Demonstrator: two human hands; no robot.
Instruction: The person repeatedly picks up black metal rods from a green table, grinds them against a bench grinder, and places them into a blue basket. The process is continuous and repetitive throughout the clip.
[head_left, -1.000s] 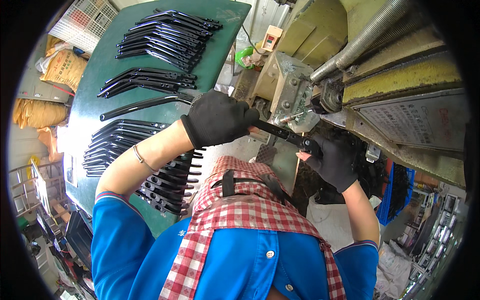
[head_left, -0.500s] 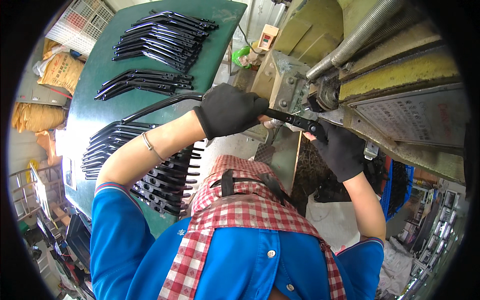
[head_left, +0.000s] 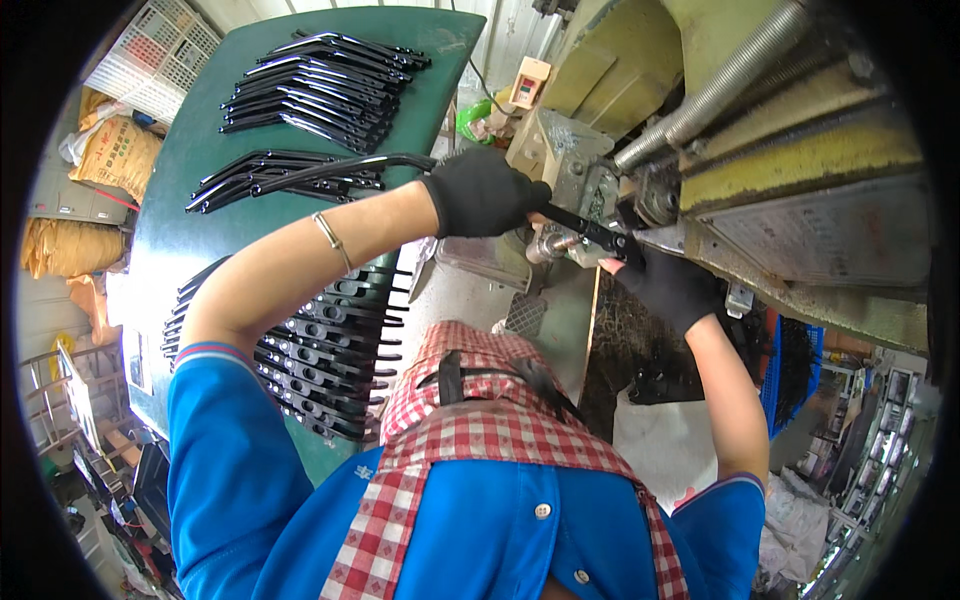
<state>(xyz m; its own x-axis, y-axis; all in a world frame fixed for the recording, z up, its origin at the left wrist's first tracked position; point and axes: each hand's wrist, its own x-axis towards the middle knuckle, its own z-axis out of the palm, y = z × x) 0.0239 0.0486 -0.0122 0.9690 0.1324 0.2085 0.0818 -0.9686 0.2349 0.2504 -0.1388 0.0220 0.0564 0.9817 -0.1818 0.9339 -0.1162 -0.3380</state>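
Observation:
A long bent black metal bar (head_left: 575,222) runs across in front of me, with a flat holed end at the right. My left hand (head_left: 485,195), in a black glove, is wrapped round its middle. My right hand (head_left: 672,285), gloved too with a bare fingertip showing, grips the holed end beside the press's metal tooling (head_left: 600,200). The bar's far left end hangs over a small middle pile of similar black bars (head_left: 270,175) on the green table (head_left: 420,90). Whether the holed end touches the tooling, I cannot tell.
A larger stack of bars (head_left: 320,85) lies at the table's far side, and another row (head_left: 330,345) sits nearer, partly behind my left arm. At right stands a yellow-green press (head_left: 800,180) with a large spring (head_left: 715,85). A blue crate (head_left: 800,370) is below it.
The bar has swung so its left end moved away from me, from the near row to the middle pile. My left hand moved slightly away and rightward; my right hand shifted a little up.

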